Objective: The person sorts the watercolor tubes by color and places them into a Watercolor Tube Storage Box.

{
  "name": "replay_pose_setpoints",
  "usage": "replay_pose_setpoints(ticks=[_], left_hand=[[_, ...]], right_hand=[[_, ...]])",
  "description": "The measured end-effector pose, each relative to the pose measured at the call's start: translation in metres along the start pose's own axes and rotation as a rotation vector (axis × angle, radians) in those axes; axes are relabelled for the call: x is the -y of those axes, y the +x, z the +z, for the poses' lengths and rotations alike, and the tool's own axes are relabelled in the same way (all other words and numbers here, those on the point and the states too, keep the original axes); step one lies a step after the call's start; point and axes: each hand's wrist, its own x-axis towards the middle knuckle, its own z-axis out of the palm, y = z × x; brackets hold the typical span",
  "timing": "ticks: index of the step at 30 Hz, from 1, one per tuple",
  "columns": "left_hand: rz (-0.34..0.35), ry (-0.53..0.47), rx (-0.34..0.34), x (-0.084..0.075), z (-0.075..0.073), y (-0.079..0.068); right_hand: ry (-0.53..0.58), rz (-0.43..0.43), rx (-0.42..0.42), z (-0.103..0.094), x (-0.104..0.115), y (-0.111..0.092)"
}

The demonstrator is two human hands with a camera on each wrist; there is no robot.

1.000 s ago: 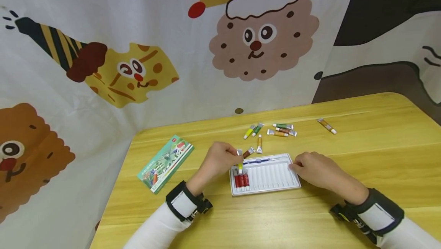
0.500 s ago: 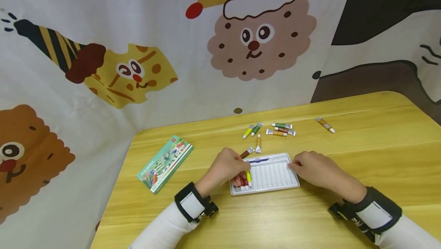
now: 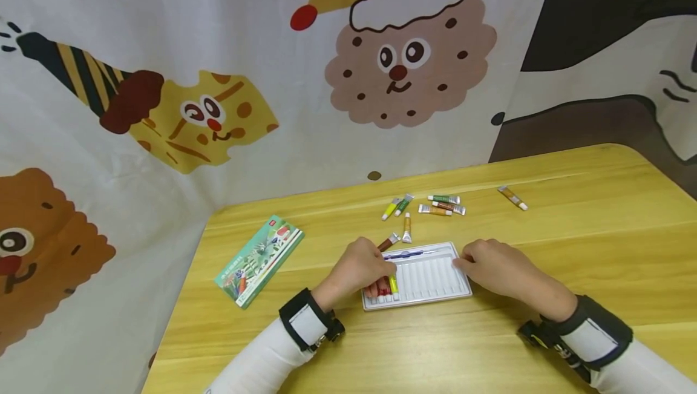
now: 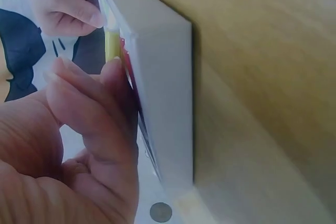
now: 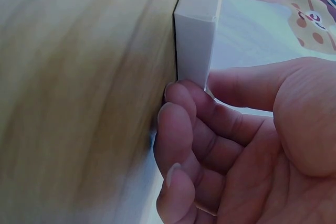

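A white plastic paint tray (image 3: 430,279) lies on the table, a thin blue paintbrush (image 3: 405,255) along its far side. My left hand (image 3: 356,267) is over the tray's left end and pinches the upper end of a yellow paint tube (image 3: 394,285), which lies in a slot. Red paint tubes (image 3: 383,289) sit just left of it, partly hidden by the fingers. At the tray's right edge, my right hand (image 3: 492,267) grips the rim. In the right wrist view its thumb (image 5: 241,85) is on the top side and curled fingers meet the white side wall (image 5: 194,45).
Behind the tray lie loose paint tubes: a brown one (image 3: 389,241), an ochre one (image 3: 407,227), a yellow one (image 3: 390,209), and several more. Another tube (image 3: 512,198) is farther right. A green paint box (image 3: 259,261) lies left. A printed curtain (image 3: 305,158) hangs behind the table.
My left hand has brought the yellow tube down and rightward into the slot beside the red tubes, and has stayed there over the last half second. The right hand keeps its place on the tray.
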Motion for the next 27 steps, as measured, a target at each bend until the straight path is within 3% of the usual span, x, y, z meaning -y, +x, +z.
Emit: replay_pose_setpoints(ticks=[6,17,27], left_hand=[[0.003,0.082,0.013,0.000,0.003,0.002],[0.000,0.099,-0.004,0.004,0.004,0.003],[0.034,0.174,0.038,0.005,0.003,-0.008]], right_hand=[[0.005,0.004,0.007,0.000,0.001,0.000],[0.010,-0.002,0.001,0.001,0.002,0.000],[0.000,0.012,0.006,0.001,0.003,-0.001]])
